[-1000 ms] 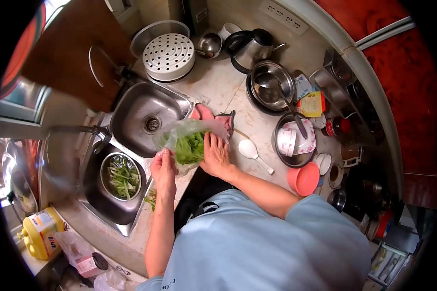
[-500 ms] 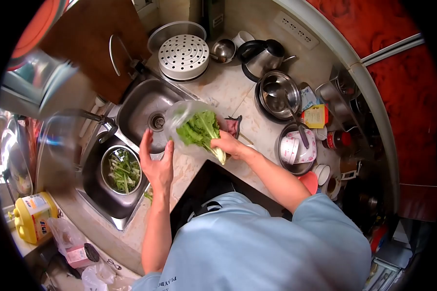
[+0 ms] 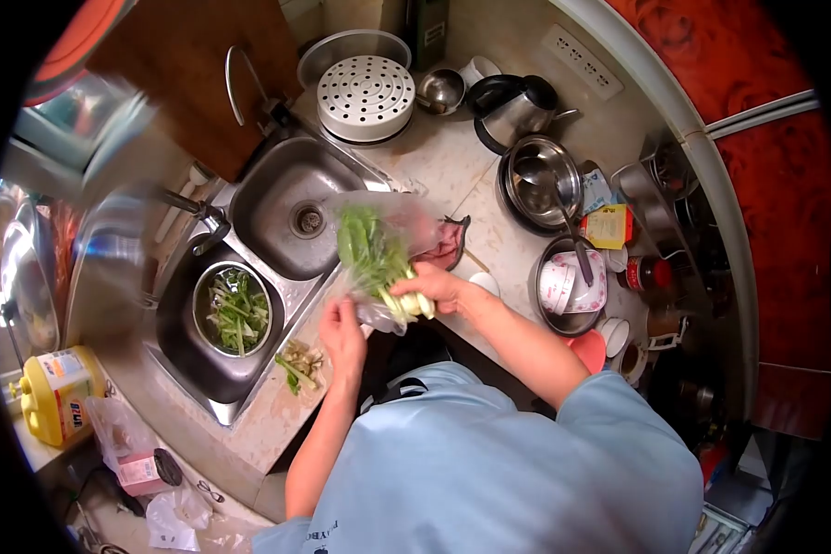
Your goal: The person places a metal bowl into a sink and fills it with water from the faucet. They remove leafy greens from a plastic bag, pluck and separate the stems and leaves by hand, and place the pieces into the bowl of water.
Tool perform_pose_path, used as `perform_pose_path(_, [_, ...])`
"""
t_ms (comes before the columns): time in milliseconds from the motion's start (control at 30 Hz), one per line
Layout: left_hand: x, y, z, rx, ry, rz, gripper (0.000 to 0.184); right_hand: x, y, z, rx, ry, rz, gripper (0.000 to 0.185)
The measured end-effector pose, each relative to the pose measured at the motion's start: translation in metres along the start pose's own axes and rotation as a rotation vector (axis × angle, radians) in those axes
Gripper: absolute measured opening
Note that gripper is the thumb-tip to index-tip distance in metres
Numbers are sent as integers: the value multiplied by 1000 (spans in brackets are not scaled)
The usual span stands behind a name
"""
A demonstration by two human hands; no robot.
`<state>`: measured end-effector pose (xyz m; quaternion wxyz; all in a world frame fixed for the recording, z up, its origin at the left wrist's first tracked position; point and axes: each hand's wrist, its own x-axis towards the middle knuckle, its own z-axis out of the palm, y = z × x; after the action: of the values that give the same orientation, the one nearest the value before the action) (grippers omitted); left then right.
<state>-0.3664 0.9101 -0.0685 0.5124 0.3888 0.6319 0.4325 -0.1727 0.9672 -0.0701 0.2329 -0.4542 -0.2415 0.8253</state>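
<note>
My right hand (image 3: pixel 437 287) is closed around the pale stem ends of a bunch of leafy greens (image 3: pixel 363 239). A clear plastic bag (image 3: pixel 410 222) lies around and behind the leaves, blurred in places. My left hand (image 3: pixel 343 331) pinches the near edge of this bag, its fingers together. Cut greens fill a metal bowl (image 3: pixel 270 319) in the near sink basin (image 3: pixel 177 359). On the counter edge, left of my left hand, sits a small pile of trimmed stem ends and leaf scraps (image 3: pixel 301 366).
Beyond the bowl is the second sink basin (image 3: pixel 275 181) with its drain. A white steamer tray (image 3: pixel 367 97), a kettle (image 3: pixel 517 116) and stacked pans (image 3: pixel 542 181) stand along the back. A pink cloth-like item (image 3: pixel 449 244) lies behind the bag. Bowls sit in a pan (image 3: pixel 571 326) at right.
My left hand has gone from spread fingers to a pinch on the bag and moved right and nearer. The greens tilt more, and the scraps pile has come into view.
</note>
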Motion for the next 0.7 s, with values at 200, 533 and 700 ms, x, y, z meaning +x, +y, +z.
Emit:
perform_pose_path(200, [6,17,-11,-529,200,-119,18,-12,-17,-24,524,-220,88,26])
perform_pose_path(533, [-13,41,-10,815,44,383,63,-18,-24,13,5,335,-253,37])
perform_pose_path(700, [-2,92,21,718,104,616,78,-2,-2,20,-480,430,-454,37])
